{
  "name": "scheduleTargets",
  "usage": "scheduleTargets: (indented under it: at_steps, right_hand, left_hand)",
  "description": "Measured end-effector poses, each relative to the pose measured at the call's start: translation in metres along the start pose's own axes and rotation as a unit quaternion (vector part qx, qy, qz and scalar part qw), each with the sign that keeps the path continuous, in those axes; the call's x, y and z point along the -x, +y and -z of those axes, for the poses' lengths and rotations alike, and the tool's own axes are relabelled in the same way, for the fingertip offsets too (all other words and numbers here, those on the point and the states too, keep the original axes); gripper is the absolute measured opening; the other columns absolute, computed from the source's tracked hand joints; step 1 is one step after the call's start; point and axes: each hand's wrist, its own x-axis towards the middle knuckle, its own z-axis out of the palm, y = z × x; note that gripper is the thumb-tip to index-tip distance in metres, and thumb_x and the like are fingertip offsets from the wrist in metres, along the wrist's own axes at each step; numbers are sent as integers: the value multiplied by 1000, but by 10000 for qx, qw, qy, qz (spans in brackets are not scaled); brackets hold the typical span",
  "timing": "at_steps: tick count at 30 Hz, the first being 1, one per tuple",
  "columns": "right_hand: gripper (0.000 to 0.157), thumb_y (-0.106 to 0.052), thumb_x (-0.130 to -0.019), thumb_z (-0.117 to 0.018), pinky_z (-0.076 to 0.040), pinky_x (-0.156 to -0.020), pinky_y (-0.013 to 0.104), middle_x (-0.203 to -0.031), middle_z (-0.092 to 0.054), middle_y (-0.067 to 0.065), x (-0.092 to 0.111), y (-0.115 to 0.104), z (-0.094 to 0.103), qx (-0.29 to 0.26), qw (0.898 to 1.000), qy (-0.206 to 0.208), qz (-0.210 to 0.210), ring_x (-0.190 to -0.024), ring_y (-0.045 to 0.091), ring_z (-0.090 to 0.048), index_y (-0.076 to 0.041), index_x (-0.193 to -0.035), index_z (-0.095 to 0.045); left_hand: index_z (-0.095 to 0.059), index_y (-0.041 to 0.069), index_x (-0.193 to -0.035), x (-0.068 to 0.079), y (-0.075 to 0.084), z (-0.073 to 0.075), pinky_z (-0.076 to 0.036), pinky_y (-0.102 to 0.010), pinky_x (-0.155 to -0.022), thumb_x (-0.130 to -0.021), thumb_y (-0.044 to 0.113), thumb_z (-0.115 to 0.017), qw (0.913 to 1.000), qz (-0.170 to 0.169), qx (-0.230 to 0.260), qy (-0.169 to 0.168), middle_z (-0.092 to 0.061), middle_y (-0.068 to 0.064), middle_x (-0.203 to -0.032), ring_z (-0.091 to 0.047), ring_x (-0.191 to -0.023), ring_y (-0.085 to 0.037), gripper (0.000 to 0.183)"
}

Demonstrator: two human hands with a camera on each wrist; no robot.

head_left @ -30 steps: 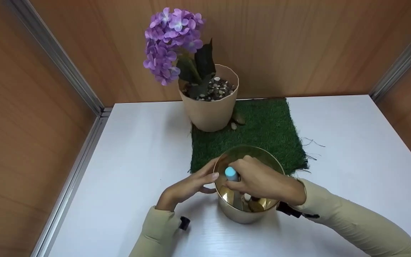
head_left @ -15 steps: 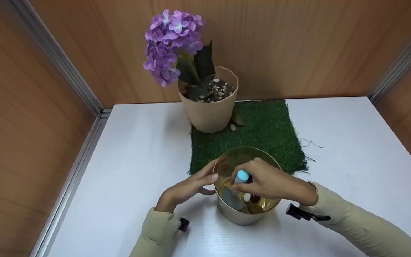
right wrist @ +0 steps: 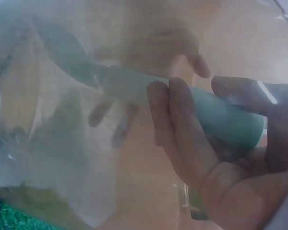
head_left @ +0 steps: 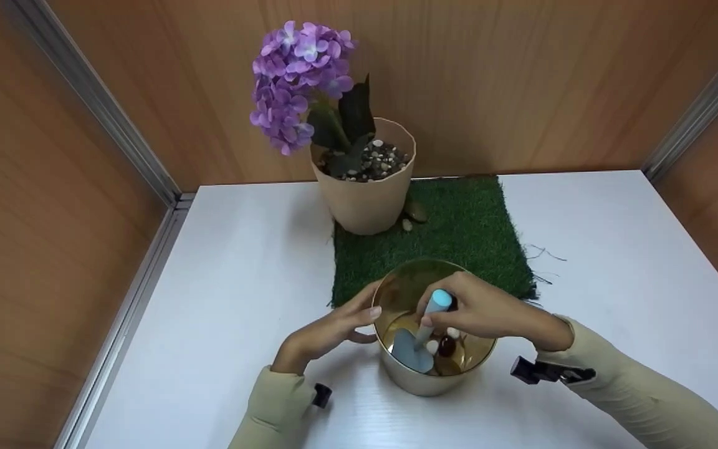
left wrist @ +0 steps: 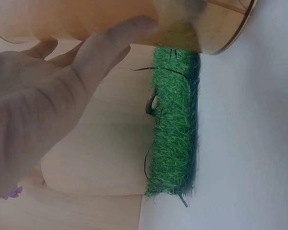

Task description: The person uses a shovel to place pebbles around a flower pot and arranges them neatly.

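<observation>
A gold-tinted, see-through round tub (head_left: 430, 383) stands at the front edge of the grass mat. My right hand (head_left: 480, 308) reaches inside it and grips the light blue handle of a small trowel (head_left: 439, 302). The trowel leans, its blue-grey blade (head_left: 407, 352) low on the tub's left side. Beside the blade lie white pebbles (head_left: 432, 347) and a dark reddish-brown stone (head_left: 447, 345). In the right wrist view, fingers and thumb wrap the trowel's handle (right wrist: 221, 112). My left hand (head_left: 331, 327) rests its extended fingers and thumb against the tub's outer left wall (left wrist: 192, 28).
A beige flowerpot (head_left: 366, 206) with purple flowers (head_left: 300, 81) and gravel stands behind, partly on the green grass mat (head_left: 459, 218). Small stones (head_left: 415, 212) lie beside it. Wooden panels (head_left: 521, 81) bound the white table (head_left: 621, 268) at the back and sides.
My right hand has shifted right inside the tub, tilting the trowel's handle to the right. More of the blade and the pebbles shows now. My left hand has stayed in place.
</observation>
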Motion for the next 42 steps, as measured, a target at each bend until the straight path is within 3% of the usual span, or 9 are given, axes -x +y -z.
scheduleTargets:
  at_steps: [7, 18, 34, 42]
  right_hand:
    - [15, -8, -90, -60, -54, -69, 37, -95, -67, 8, 9, 1, 13, -259, 9995, -7, 187, -80, 25, -66, -3, -101, -69]
    - [18, -10, -92, -59, -54, -73, 38, -105, -64, 15, 21, 5, 29, -1100, 9934, -21, 310, -87, 29, -65, -1, -104, -67]
    - [17, -15, -91, -61, -54, -70, 35, -100, -64, 8, 27, -10, 23, -622, 9975, 184, 265, -81, 25, -67, -7, -104, -69]
    - [17, -10, -91, -60, -54, -74, 37, -105, -64, 13, 28, 0, 20, -1078, 9937, 289, 66, -86, 26, -66, -4, -105, -67]
  left_hand:
    - [-10, 36, -148, 1, 0, -1, -44, -42, -92, -98, 39, -39, 10000, 64, -35, 39, -6, 3, -153, -21, -136, -23, 57]
    - [-11, 36, -148, 2, 1, -1, -44, -42, -91, -99, 37, -38, 10000, -27, -30, -1, -8, 3, -153, -21, -136, -25, 56]
    - [-12, 39, -147, 2, 1, 1, -43, -45, -92, -97, 43, -42, 9999, -34, -90, 37, -8, 6, -153, -24, -136, -28, 59]
    - [-13, 40, -147, 0, -1, -1, -44, -45, -92, -94, 49, -43, 9999, -14, -152, 64, -8, 6, -152, -24, -135, -28, 61]
